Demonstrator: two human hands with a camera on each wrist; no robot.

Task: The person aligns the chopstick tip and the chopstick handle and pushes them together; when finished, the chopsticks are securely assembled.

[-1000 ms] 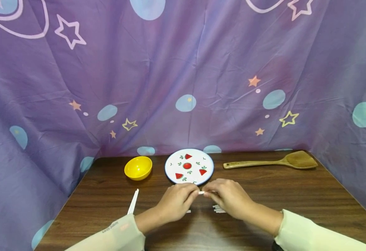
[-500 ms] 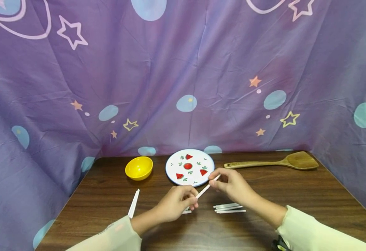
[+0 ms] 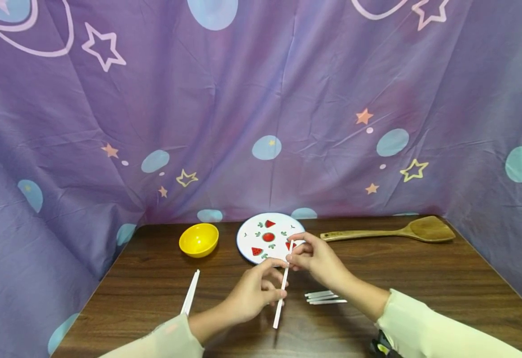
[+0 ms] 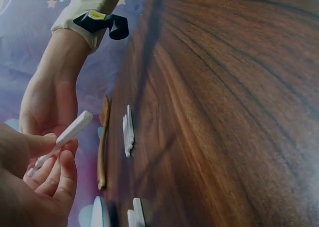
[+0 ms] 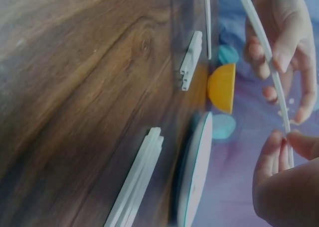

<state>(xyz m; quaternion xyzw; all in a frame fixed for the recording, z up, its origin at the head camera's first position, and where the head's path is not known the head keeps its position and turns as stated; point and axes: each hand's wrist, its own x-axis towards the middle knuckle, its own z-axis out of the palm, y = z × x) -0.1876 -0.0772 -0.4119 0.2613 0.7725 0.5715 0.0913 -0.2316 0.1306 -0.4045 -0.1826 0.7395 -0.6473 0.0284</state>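
Observation:
A long thin white stick (image 3: 278, 313) is held slanting above the middle of the table, its lower end pointing toward me. My left hand (image 3: 255, 294) pinches it partway along between thumb and fingers. Near the far end, my right hand (image 3: 322, 259) pinches the same stick with thumb and fingertips. The right wrist view shows the stick (image 5: 262, 35) passing through both hands. On the table beside the right hand lies a small bundle of white sticks (image 3: 322, 298). Another bundle of white sticks (image 5: 191, 60) is hidden behind the left hand in the head view.
Behind the hands stands a white plate (image 3: 249, 233) with a watermelon pattern. A yellow bowl (image 3: 199, 240) is left of it, a wooden spatula (image 3: 428, 229) at the back right. More white sticks (image 3: 191, 292) lie by the left forearm. A purple curtain (image 3: 225, 124) closes the back.
The hands, first close together around the stick, moved apart and turned it from crosswise to lengthwise. The right hand moved up, then back left, and more of the stick shows now.

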